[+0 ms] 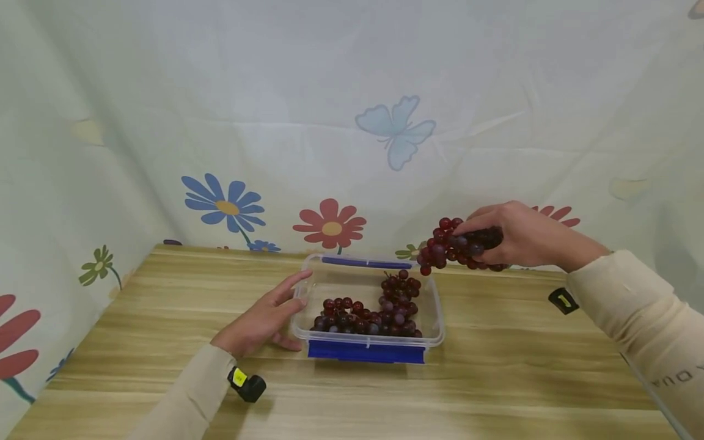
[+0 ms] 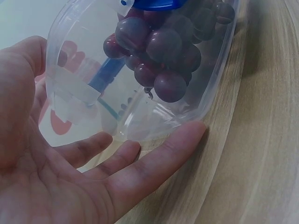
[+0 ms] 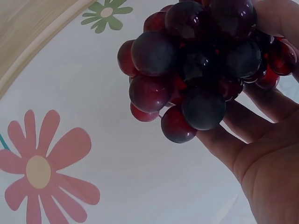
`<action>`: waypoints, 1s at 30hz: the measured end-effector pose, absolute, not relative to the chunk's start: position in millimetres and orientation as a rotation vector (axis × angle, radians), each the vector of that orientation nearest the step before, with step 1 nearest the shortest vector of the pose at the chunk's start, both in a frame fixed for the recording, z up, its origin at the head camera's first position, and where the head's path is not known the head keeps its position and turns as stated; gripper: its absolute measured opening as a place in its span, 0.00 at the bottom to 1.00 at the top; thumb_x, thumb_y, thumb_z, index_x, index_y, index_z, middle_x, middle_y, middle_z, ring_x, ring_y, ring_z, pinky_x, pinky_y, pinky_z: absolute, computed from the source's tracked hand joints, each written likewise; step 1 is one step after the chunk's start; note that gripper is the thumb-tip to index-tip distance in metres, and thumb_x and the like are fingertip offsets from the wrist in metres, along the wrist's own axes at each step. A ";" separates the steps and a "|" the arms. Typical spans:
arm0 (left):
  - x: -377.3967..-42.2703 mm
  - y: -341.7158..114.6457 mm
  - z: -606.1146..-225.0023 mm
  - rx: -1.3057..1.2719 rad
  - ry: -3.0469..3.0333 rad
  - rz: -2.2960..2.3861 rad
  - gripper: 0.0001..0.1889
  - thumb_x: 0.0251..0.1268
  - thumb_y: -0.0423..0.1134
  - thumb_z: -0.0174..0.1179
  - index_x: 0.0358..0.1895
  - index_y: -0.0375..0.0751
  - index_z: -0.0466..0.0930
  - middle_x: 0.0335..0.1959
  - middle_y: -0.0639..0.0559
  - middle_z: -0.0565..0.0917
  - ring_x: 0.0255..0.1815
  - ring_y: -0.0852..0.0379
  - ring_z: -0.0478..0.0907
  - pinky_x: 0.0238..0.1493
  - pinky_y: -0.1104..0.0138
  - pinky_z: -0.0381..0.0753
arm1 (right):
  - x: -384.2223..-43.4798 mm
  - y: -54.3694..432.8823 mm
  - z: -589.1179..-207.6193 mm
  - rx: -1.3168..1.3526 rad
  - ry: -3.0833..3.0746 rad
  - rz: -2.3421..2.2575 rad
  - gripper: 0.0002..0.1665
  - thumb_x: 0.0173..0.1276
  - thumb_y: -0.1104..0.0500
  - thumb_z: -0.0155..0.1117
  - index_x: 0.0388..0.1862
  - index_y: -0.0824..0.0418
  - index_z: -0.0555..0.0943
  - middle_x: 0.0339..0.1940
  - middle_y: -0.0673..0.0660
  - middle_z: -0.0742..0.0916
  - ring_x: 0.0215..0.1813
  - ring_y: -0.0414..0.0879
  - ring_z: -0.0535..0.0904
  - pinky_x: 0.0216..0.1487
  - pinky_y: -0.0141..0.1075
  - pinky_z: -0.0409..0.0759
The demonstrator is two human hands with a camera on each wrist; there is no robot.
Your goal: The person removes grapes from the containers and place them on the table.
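Note:
A bunch of dark red grapes (image 1: 442, 247) is gripped by my right hand (image 1: 522, 235), raised above the back right of the table. In the right wrist view the fingers lie around one side of the grape bunch (image 3: 187, 70). My left hand (image 1: 264, 321) is at the left side of a clear plastic container (image 1: 438, 311), fingers spread and nearly straight along its wall. The left wrist view has the fingertips (image 2: 189, 133) right at the container's lower edge. More grapes (image 1: 352, 321) lie inside the container, along its front and right side.
Blue clips (image 1: 365, 352) line the container's front and back sides. The wooden table (image 1: 495, 379) ends at a white curtain (image 1: 275, 153) printed with flowers and a butterfly. Black wrist devices sit by the left sleeve (image 1: 247, 385) and right sleeve (image 1: 563, 300).

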State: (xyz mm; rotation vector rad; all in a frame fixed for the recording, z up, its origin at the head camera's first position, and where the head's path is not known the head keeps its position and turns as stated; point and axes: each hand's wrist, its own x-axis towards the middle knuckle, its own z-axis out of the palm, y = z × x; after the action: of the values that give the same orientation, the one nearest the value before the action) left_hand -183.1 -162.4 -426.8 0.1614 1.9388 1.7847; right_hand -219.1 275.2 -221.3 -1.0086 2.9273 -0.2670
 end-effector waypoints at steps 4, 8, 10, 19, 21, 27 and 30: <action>-182.9 -163.4 -427.3 0.163 1.942 1.791 0.32 0.83 0.46 0.52 0.82 0.75 0.52 0.86 0.39 0.48 0.65 0.33 0.77 0.42 0.41 0.91 | -216.5 276.9 -222.6 -1.014 2.938 -0.247 0.28 0.61 0.65 0.75 0.61 0.50 0.87 0.62 0.57 0.87 0.55 0.50 0.84 0.42 0.36 0.82; -182.5 -164.2 -428.5 0.165 1.940 1.791 0.32 0.83 0.46 0.51 0.82 0.76 0.52 0.86 0.39 0.46 0.66 0.33 0.76 0.42 0.41 0.91 | -213.0 278.1 -225.3 -1.004 2.948 -0.238 0.28 0.60 0.65 0.75 0.60 0.50 0.87 0.62 0.57 0.87 0.51 0.47 0.84 0.37 0.32 0.79; -182.3 -164.2 -428.9 0.166 1.942 1.789 0.32 0.83 0.46 0.51 0.82 0.76 0.52 0.86 0.39 0.45 0.67 0.32 0.75 0.42 0.41 0.91 | -210.9 278.5 -226.8 -1.009 2.964 -0.213 0.28 0.60 0.64 0.76 0.60 0.50 0.87 0.62 0.58 0.87 0.50 0.47 0.85 0.37 0.32 0.78; -183.2 -161.3 -428.4 0.156 1.940 1.793 0.31 0.84 0.44 0.49 0.82 0.76 0.52 0.87 0.40 0.44 0.69 0.30 0.73 0.41 0.40 0.91 | -198.4 282.6 -235.7 -0.975 3.059 -0.096 0.30 0.59 0.63 0.78 0.63 0.53 0.86 0.63 0.63 0.85 0.60 0.61 0.85 0.48 0.50 0.89; -183.5 -160.8 -428.3 0.151 1.942 1.792 0.31 0.84 0.44 0.49 0.81 0.76 0.53 0.87 0.40 0.44 0.69 0.30 0.73 0.41 0.41 0.91 | -195.6 283.9 -238.5 -0.975 3.094 -0.053 0.30 0.59 0.63 0.78 0.62 0.54 0.86 0.62 0.63 0.86 0.59 0.62 0.86 0.50 0.53 0.89; -184.1 -160.8 -428.0 0.148 1.948 1.790 0.31 0.84 0.44 0.49 0.81 0.77 0.53 0.87 0.40 0.42 0.69 0.29 0.73 0.41 0.41 0.91 | -188.2 285.2 -248.6 -0.974 3.200 0.068 0.30 0.57 0.63 0.79 0.61 0.56 0.87 0.58 0.65 0.87 0.55 0.62 0.86 0.51 0.58 0.88; -184.6 -162.0 -428.3 0.144 1.948 1.787 0.31 0.84 0.45 0.49 0.81 0.77 0.52 0.87 0.40 0.41 0.71 0.28 0.72 0.41 0.41 0.91 | -185.5 285.5 -255.3 -1.004 3.258 0.074 0.29 0.55 0.64 0.79 0.59 0.58 0.88 0.55 0.64 0.88 0.52 0.61 0.86 0.48 0.56 0.88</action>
State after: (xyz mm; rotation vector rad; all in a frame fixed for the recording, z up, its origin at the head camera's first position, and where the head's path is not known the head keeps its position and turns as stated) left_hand -184.6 -162.0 -428.3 0.1444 1.9485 1.7873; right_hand -185.5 285.5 -255.3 -1.0043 3.2583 0.0738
